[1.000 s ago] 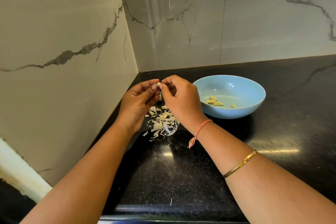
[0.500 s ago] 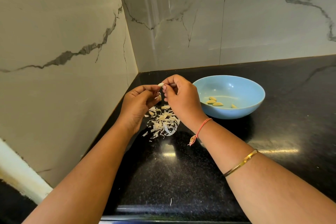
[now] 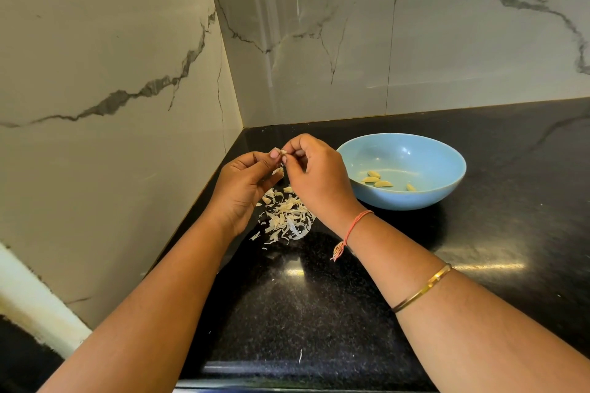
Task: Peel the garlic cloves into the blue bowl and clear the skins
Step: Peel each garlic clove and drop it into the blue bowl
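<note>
A light blue bowl [image 3: 403, 198] contains pale yellow peeled cloves [image 3: 382, 183]. The clove [image 3: 278, 151] being peeled is whitish, and the heap of skins [image 3: 287, 221] is off-white to cream. The counter [image 3: 319, 313] is glossy black with fine white speckles. The wall tiles [image 3: 95, 41] are pale grey-white marble, crossed by dark grey veins. One wrist wears an orange-red thread [image 3: 355, 224] and, farther up the arm, a gold bangle [image 3: 424, 287].

Home kitchen corner — black granite counter [image 3: 319, 313], marble-look wall tiles [image 3: 447, 41], w/ blue bowl [image 3: 415, 201]
</note>
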Motion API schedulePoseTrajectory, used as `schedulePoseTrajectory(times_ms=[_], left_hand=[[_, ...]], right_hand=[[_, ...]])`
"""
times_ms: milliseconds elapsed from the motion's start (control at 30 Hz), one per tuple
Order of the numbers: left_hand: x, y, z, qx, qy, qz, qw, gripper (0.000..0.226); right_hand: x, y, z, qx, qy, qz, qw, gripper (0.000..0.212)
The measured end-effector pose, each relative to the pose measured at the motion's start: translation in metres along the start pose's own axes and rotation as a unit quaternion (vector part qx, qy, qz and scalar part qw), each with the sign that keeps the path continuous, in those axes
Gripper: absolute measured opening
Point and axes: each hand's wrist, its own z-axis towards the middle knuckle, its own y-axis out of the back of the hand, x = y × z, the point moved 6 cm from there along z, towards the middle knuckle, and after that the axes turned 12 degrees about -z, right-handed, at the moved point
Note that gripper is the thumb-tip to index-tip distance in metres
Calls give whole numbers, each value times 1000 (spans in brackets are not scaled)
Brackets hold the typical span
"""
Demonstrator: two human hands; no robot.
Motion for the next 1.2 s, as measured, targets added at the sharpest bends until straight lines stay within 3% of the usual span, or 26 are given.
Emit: schedulePoseTrajectory(times_ms=[233,433,1200], left_hand=[[3,-5,1,35,16,-23,999,15],[3,-8,-1,45,22,-28,998,19],[3,-11,-3,45,51,-47,997,16]], right_hand=[[-2,-4,-1,21,-23,46,998,6],[-1,-4,0,25,-4,16,1000,7],[0,0,0,6,-3,33,999,9]])
